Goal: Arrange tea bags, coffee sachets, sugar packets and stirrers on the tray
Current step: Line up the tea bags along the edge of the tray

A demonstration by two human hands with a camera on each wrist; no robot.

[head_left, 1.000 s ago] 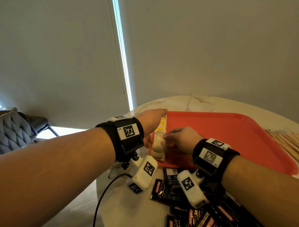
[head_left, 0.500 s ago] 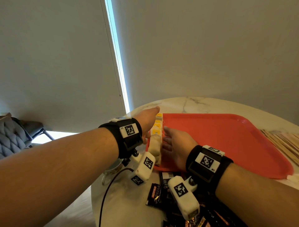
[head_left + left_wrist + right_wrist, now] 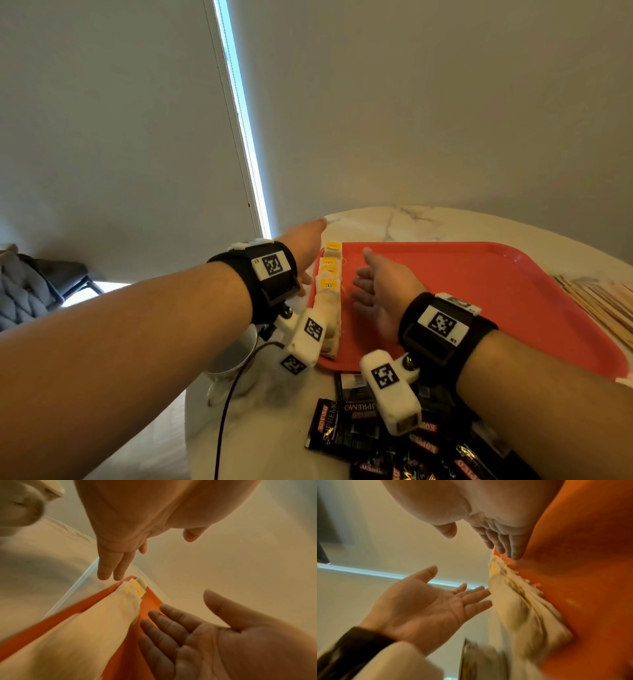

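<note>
Tea bags (image 3: 330, 301) rowed between flat, empty hands.

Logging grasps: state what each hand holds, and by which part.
Nothing is held. Left hand and right hand are open, flanking the row of tea bags on the tray.

Marble table (image 3: 428, 222) bears tray (image 3: 479, 291), cup (image 3: 233, 363), sachets (image 3: 342, 425), stirrers (image 3: 603, 301).

You could read "SUPREMO" in white on the black coffee sachets (image 3: 346, 425) lying on the bench (image 3: 260, 428), with red "KOPIKO" lettering beside it, partly upside down. The wristband tags (image 3: 273, 265) bore only square coded markers and small characters too tiny to read.
</note>
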